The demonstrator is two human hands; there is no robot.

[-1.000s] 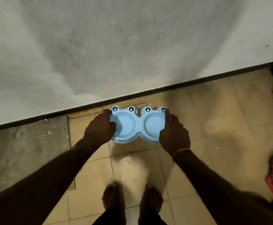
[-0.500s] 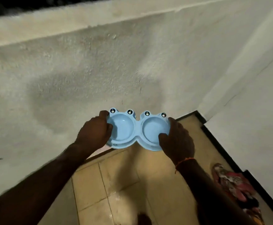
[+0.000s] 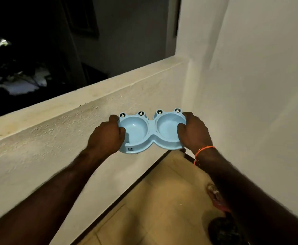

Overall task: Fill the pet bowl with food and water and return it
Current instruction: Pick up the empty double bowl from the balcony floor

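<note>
Both arms stretched forward, left hand (image 3: 107, 137) and right hand (image 3: 194, 132) each curled in a closed grip

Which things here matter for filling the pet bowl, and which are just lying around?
For the job:
- blue double pet bowl, both wells empty
- left hand and right hand, gripping its ends

Lying about:
- footwear on the floor
- low wall ledge

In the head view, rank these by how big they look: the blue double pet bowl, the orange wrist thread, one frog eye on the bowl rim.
Largest to smallest as they appear:
1. blue double pet bowl, spanning the gap between both hands
2. orange wrist thread
3. frog eye, a small dot on the bowl's far rim
</note>
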